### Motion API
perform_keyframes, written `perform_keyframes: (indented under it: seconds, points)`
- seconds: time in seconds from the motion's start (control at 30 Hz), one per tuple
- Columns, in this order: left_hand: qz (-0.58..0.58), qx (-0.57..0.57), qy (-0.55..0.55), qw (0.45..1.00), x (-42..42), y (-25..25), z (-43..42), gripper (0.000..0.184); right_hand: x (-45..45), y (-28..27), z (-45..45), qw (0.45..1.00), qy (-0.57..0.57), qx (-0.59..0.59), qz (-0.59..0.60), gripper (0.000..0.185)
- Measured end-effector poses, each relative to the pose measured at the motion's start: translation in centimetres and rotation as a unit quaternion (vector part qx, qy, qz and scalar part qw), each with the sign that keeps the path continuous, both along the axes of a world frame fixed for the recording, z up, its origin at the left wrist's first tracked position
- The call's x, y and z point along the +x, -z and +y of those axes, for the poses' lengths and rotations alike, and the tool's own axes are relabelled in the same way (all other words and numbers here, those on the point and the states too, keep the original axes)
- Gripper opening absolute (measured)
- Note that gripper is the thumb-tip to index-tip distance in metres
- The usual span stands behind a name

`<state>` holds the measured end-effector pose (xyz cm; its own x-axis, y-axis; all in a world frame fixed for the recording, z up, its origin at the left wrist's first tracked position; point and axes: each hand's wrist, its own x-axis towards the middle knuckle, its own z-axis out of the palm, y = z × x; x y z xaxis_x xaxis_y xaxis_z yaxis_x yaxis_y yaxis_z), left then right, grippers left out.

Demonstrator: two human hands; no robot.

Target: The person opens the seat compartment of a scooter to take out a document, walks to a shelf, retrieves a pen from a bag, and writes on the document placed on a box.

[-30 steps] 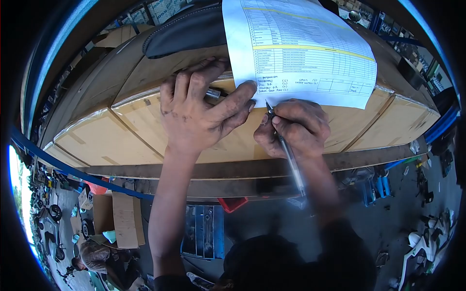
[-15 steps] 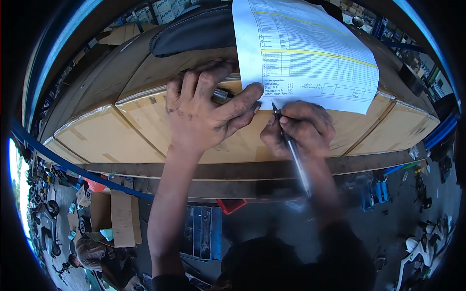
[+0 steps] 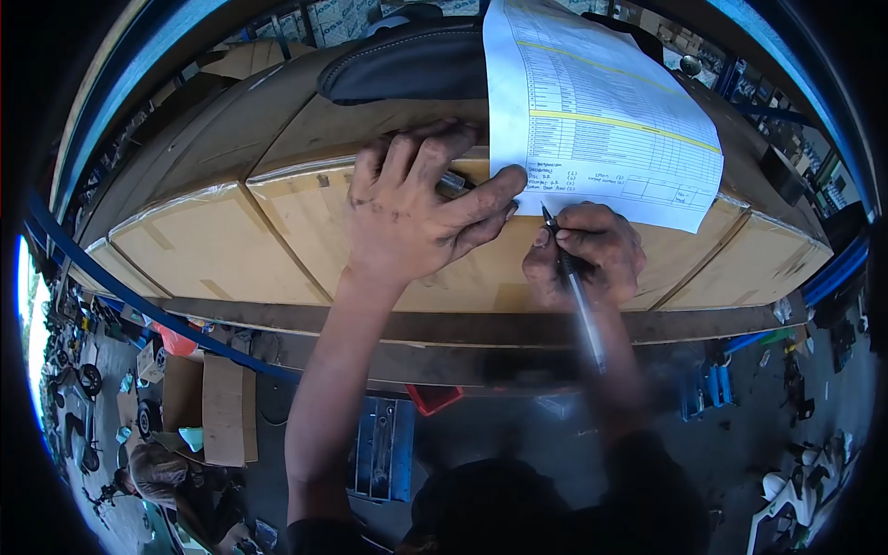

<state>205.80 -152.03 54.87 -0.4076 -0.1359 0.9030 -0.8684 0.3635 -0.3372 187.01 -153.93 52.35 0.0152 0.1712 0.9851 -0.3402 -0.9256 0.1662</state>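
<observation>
A printed sheet (image 3: pixel 610 120) with yellow bands and handwritten lines near its bottom lies over the edge of a cardboard box. My right hand (image 3: pixel 592 254) grips a pen (image 3: pixel 580 305), whose tip meets the sheet's lower edge below the writing. At the sheet's lower left corner, my left hand (image 3: pixel 416 208) pinches the paper between thumb and forefinger, its other fingers curled on the box edge. Beneath those fingers shows part of a small metallic cylinder (image 3: pixel 453 181); how it is held is unclear.
Taped cardboard boxes (image 3: pixel 213 245) line the shelf. A black stitched seat (image 3: pixel 407 67) lies behind my left hand. Below are a blue tray of tools (image 3: pixel 383 449), a red bin (image 3: pixel 435 398) and an open carton (image 3: pixel 227 412). Another person (image 3: pixel 166 481) crouches at lower left.
In the view, both hands, the pen and the sheet have shifted right and slightly down, along with the seat. My grips on pen and paper look the same.
</observation>
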Motion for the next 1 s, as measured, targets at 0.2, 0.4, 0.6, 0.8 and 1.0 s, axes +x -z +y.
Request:
perform_keyframes:
  seconds: [0.2,0.4,0.6,0.8,1.0]
  points:
    - [0.005,0.011,-0.008,1.0,-0.1,0.0,0.3,0.033,-0.2,0.4,0.4,0.999,0.019,0.032,-0.003,0.023]
    - [-0.003,0.008,0.014,1.0,0.0,-0.1,0.1,0.043,-0.3,0.1,0.5,0.999,0.024,0.031,0.021,0.022]
    - [-0.006,0.011,0.012,1.0,0.1,-0.2,0.1,0.044,-0.4,-0.4,1.4,0.999,0.039,-0.01,0.037,0.023]
    - [-0.007,0.02,0.008,1.0,0.1,-0.2,0.3,0.045,-0.4,-0.2,0.2,0.999,0.045,-0.006,0.017,0.023]
    - [-0.013,0.019,0.01,1.0,0.2,-0.1,0.1,0.047,0.0,-0.3,1.3,0.998,0.046,-0.029,0.032,0.023]
